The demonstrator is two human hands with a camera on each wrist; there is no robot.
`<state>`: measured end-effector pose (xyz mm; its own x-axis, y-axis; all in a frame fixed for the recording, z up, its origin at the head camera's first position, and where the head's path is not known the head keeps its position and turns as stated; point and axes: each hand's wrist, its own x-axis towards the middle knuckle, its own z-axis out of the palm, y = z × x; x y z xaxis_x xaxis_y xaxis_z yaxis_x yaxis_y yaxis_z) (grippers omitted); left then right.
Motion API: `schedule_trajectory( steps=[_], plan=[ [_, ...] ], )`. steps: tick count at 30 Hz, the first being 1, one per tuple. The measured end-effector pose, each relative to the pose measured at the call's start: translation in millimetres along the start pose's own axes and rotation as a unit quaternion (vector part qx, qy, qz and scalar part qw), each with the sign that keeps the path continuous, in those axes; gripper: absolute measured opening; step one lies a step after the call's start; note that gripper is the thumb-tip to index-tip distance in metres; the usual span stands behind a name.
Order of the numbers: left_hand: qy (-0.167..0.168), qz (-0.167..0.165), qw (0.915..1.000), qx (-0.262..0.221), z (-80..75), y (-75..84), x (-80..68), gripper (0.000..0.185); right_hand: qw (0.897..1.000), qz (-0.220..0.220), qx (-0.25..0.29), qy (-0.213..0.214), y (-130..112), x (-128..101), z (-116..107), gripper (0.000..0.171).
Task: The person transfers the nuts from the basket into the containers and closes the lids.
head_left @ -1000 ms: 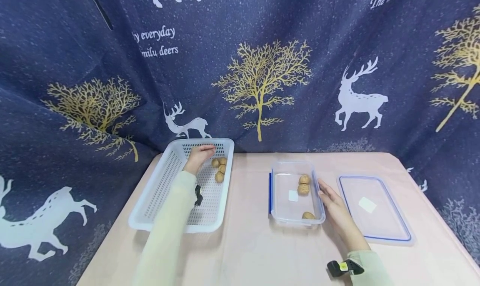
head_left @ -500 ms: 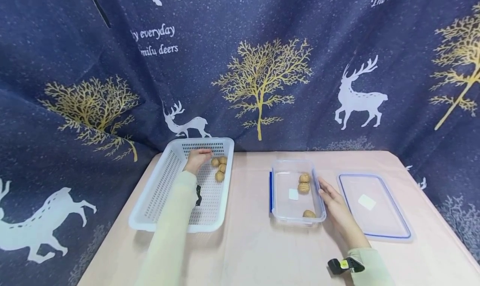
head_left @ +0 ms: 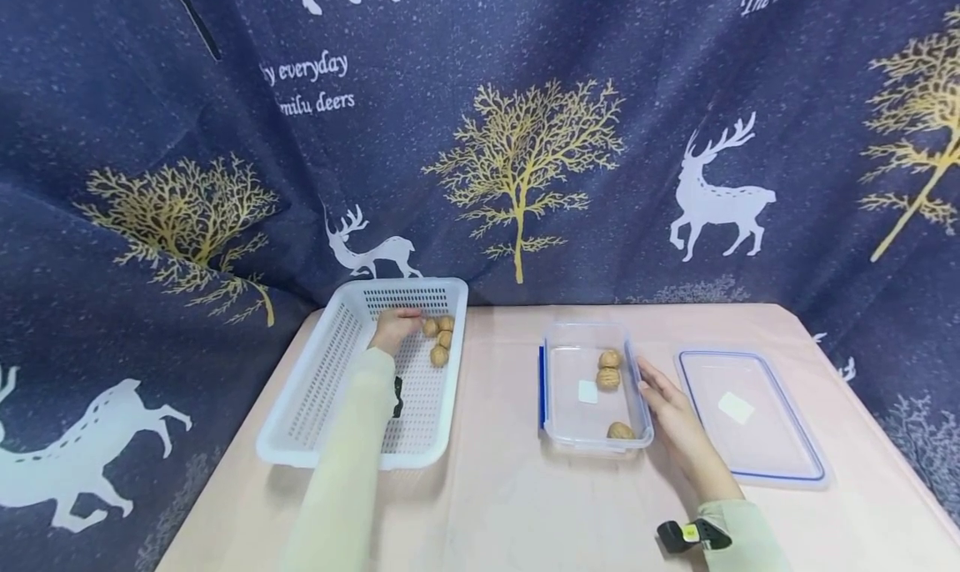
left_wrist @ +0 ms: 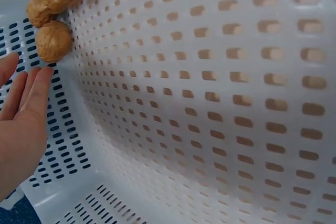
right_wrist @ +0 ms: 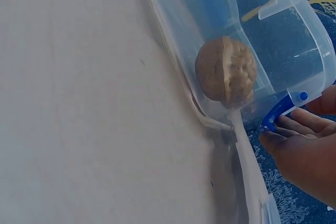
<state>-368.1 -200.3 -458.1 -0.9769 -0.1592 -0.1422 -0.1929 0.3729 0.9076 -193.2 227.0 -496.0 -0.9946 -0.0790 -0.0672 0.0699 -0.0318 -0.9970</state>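
Observation:
Inside the white perforated basket (head_left: 408, 434) at the left, my left hand (head_left: 393, 330) reaches toward a cluster of several walnuts (head_left: 438, 355) by the basket's right wall. In the left wrist view its fingers are extended, with the fingertips close beside a walnut (left_wrist: 53, 41); whether they touch cannot be told. My right hand (head_left: 678, 418) rests against the right side of a clear plastic box (head_left: 566, 430), with its fingers mostly straight. Close up, those fingers lie by the box's blue latch (right_wrist: 281, 111). Three walnuts (head_left: 608, 378) sit in the box along its right side.
A clear lid with a blue seal (head_left: 772, 439) lies flat on the pink table (head_left: 495, 489), right of the box. Behind the table hangs a dark blue curtain (head_left: 465, 80) printed with deer and trees. Each wrist carries a black strapped device (head_left: 690, 534).
My left hand has lowered slightly within the basket toward the walnuts. The right hand and the box stay in place, and the walnuts have not visibly moved.

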Motion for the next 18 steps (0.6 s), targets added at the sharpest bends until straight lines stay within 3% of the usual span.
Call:
schedule_trajectory(
  steps=[8, 9, 10, 12, 14, 16, 17, 18],
  plan=[
    [-0.006, -0.029, 0.9992, 0.028, 7.7, -6.4, 13.4, 0.045, 1.0, 0.001, -0.007, 0.004, -4, -2, -2, 0.056],
    [-0.008, -0.03, 0.9992, 0.027, 8.5, -10.2, 17.1, 0.045, 1.0, 0.001, -0.006, 0.004, -4, -2, -2, 0.056],
    [-0.016, 0.0, 0.9998, 0.012, 8.4, -26.2, 31.2, 0.044, 1.0, 0.002, -0.006, 0.002, -4, -2, -2, 0.056],
    [-0.026, 0.011, 0.9996, 0.005, 9.4, -42.9, 46.1, 0.043, 1.0, 0.006, -0.005, 0.001, -4, -2, -2, 0.057],
    [-0.028, 0.031, 0.9991, 0.004, 12.2, -76.1, 81.7, 0.041, 1.0, 0.01, -0.002, 0.001, -3, -3, -2, 0.057],
    [-0.022, 0.054, 0.9982, 0.011, 16.6, -121.7, 131.3, 0.043, 1.0, 0.011, -0.002, 0.001, -3, -3, -1, 0.057],
    [-0.014, 0.04, 0.9987, 0.027, 19.0, -136.7, 150.1, 0.047, 1.0, 0.012, 0.0, 0.002, -3, -3, -1, 0.057],
    [-0.007, 0.048, 0.9985, 0.026, 22.3, -164.1, 180.5, 0.05, 1.0, 0.011, 0.0, 0.001, -3, -3, 0, 0.056]
  ],
)
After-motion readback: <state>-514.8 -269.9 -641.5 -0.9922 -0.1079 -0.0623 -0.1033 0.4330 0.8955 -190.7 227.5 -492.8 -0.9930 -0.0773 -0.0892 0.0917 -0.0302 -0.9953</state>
